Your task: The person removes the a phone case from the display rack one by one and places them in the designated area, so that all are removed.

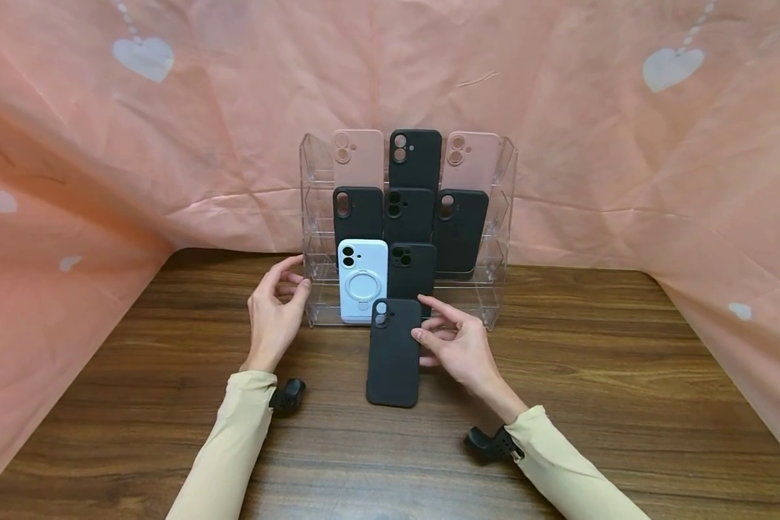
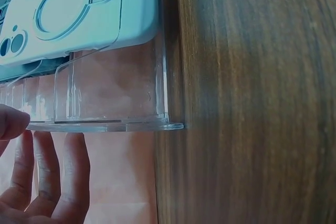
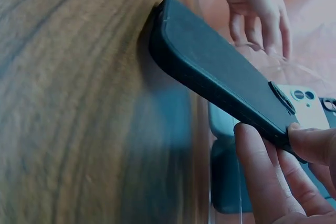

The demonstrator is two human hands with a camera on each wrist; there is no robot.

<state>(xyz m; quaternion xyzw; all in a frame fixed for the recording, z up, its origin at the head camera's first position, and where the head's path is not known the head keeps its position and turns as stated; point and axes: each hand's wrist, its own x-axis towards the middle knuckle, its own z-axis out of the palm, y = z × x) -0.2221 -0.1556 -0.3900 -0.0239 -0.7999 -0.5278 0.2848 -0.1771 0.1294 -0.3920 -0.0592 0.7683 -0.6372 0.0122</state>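
A clear acrylic tiered rack [image 1: 507,217] stands upright at the table's back, filled with phone cases. My left hand [image 1: 276,310] pinches its left side panel, thumb at the front edge and fingers along the outer face [image 2: 47,182]. In front of the rack, my right hand [image 1: 461,347] holds a black phone case [image 1: 393,361] by its right edge, thumb on the back and fingers around the side. The held case [image 3: 210,61] tilts, its camera cutout toward the rack. Beside it on the lowest tier is a light blue case [image 1: 362,278] with a ring.
Behind the light blue case's right side stands a black case [image 1: 416,267]. Higher tiers bear pink cases [image 1: 357,159] and more black cases [image 1: 414,159]. A pink cloth [image 1: 591,144] with white hearts hangs behind the brown wooden table [image 1: 624,375].
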